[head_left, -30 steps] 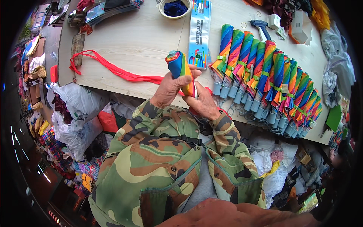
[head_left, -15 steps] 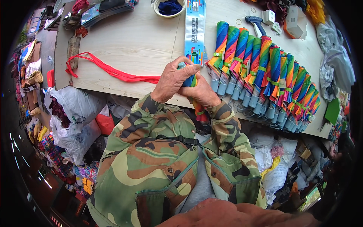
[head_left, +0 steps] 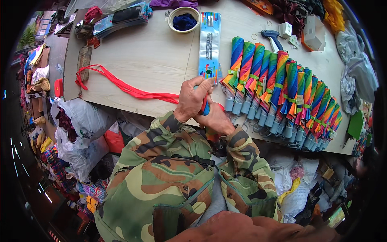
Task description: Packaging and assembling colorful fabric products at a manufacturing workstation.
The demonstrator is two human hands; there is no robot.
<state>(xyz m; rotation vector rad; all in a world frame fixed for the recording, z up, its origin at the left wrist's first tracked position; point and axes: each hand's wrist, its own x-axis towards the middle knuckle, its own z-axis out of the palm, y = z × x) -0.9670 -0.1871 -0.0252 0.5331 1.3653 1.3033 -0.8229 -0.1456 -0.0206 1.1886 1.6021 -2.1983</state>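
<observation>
Above the table's near edge, my left hand [head_left: 191, 99] and my right hand [head_left: 217, 118] are both wrapped round a rainbow folding umbrella [head_left: 206, 108]. Most of that umbrella is hidden by my fingers; a blue and red part shows between the hands. Just beyond them lies a flat silver package [head_left: 209, 42] with a blue, multicoloured end. To the left, a red ribbon [head_left: 141, 95] runs across the table toward my left hand. On the right, several rolled rainbow umbrellas [head_left: 268, 74] with light blue handles lie side by side in a row.
A bowl with dark blue cloth [head_left: 184, 22] stands at the back. A tagging gun [head_left: 272, 39] and small white boxes [head_left: 285, 30] are at the back right. Stacked packages [head_left: 123, 18] occupy the far left. White bags [head_left: 82, 117] bulge below the table's left edge.
My hands have drawn closer together round the umbrella. Its light blue end, visible by my left thumb before, is now mostly covered. The whole view has shifted slightly, with the table lower.
</observation>
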